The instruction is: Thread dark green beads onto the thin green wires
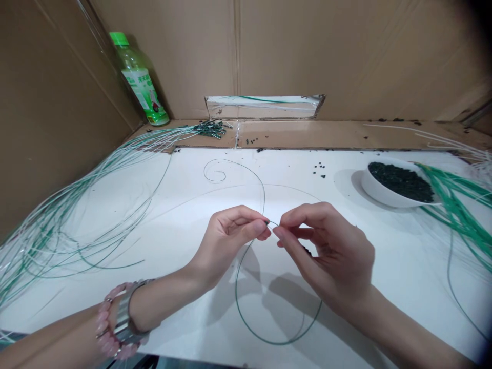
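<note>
My left hand (240, 228), with a pink bead bracelet and a silver band at the wrist, pinches a small dark bead (266, 223) between thumb and forefinger. A thin green wire (237, 292) passes by the fingertips; it curls above the hands and loops below them on the white table. Just to the right, my right hand (326, 246) pinches the wire close to the bead. Several dark beads (306, 250) show partly beneath its curled fingers; the palm hides the rest.
A white bowl (378, 192) of dark beads stands at the right beside green wires (457, 205). Beaded wires (111, 169) sweep along the left. A green-capped bottle (144, 92) leans in the back left corner. Cardboard walls (277, 46) enclose the back. Loose beads (320, 169) lie near the bowl.
</note>
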`<action>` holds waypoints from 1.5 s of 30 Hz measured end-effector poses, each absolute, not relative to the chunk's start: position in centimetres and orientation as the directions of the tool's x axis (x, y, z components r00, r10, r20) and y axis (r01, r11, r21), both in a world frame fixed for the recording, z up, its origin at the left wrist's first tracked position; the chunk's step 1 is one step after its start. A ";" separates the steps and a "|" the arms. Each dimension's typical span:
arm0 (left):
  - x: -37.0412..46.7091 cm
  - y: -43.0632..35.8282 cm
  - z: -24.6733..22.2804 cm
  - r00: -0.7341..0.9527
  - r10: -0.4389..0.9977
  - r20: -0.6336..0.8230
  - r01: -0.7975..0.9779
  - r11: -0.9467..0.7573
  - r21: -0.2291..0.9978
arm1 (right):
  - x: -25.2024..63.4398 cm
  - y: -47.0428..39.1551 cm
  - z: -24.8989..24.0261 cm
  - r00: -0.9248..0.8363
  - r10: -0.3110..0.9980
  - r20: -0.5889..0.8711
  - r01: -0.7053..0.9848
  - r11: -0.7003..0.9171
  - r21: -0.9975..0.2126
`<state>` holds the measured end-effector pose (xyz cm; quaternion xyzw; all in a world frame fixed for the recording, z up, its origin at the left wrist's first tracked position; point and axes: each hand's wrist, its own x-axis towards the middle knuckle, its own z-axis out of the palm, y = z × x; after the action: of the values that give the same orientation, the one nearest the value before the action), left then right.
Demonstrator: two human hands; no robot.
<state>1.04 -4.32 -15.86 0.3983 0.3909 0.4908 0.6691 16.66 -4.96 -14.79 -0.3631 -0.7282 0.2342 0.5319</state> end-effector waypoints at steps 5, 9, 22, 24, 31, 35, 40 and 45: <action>1.0 -4.2 -15.8 0.206 0.972 -0.115 -0.293 0.174 0.940 | 16.7 -5.0 -14.8 -0.159 0.778 0.607 0.276 0.626 -0.730; 1.0 -4.2 -15.7 0.204 0.975 -0.084 -0.261 0.137 0.956 | 16.8 -4.9 -14.6 -0.176 0.755 0.631 0.303 0.652 -0.695; 1.0 -4.4 -15.2 0.171 0.985 0.001 -0.205 0.034 0.978 | 17.0 -4.9 -14.7 -0.222 0.703 0.676 0.433 0.692 -0.578; 1.0 -4.4 -15.2 0.167 0.986 -0.008 -0.209 0.044 0.977 | 16.9 -4.9 -14.7 -0.237 0.693 0.681 0.421 0.705 -0.570; 1.1 -4.4 -15.2 0.209 0.978 -0.020 -0.260 0.075 0.963 | 16.8 -4.9 -15.1 -0.218 0.699 0.681 0.406 0.700 -0.588; 1.0 -4.5 -15.1 0.243 0.970 -0.006 -0.271 0.074 0.960 | 16.9 -4.8 -14.9 -0.164 0.721 0.673 0.318 0.685 -0.656; 1.0 -4.5 -15.2 0.237 0.971 0.008 -0.233 0.049 0.971 | 16.9 -4.9 -14.7 -0.162 0.738 0.655 0.282 0.670 -0.686; 1.1 -4.6 -15.3 0.209 0.977 0.037 -0.174 0.000 0.985 | 16.9 -4.7 -14.4 -0.196 0.722 0.664 0.279 0.690 -0.668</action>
<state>1.08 -4.56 -15.31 0.5095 0.3941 0.4902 0.5872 16.91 -4.73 -14.39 -0.3356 -0.7453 0.2056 0.5381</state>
